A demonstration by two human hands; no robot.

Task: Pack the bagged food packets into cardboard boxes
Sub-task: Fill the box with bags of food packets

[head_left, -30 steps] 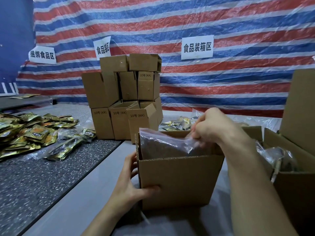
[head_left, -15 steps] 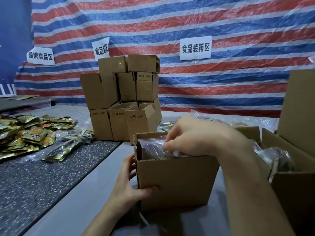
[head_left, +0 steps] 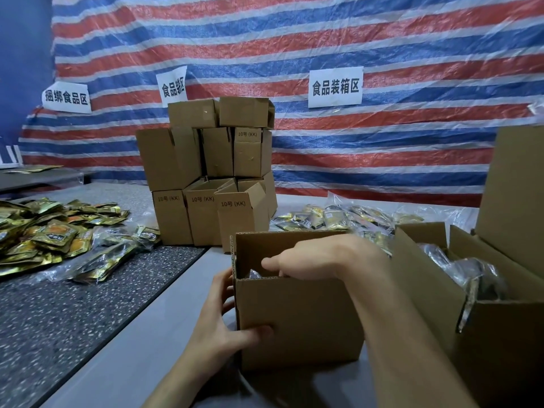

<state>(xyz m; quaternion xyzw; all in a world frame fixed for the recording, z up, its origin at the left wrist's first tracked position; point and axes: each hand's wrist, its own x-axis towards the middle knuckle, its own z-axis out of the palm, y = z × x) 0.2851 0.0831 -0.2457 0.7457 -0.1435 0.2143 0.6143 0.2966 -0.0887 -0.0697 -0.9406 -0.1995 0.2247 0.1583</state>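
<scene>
An open cardboard box (head_left: 300, 319) stands on the grey table in front of me. My left hand (head_left: 217, 328) grips its left front corner, thumb on the front face and fingers round the side. Reaching down into the box from the right, my right hand (head_left: 306, 260) has its thumb sticking out to the left, while the front wall hides its fingers. A clear bag of food packets (head_left: 254, 273) lies inside, and only a small corner of it shows under the thumb.
A bigger open carton (head_left: 426, 275) holding bagged packets (head_left: 465, 266) stands close on the right. Stacked small boxes (head_left: 206, 160) rise behind. More bagged packets (head_left: 332, 216) lie behind the box. Loose gold packets (head_left: 50, 234) cover the dark speckled mat (head_left: 73, 313) on the left.
My right hand has gone down into the box with the bag, which stood well above the rim a second ago. The left hand kept its hold on the corner.
</scene>
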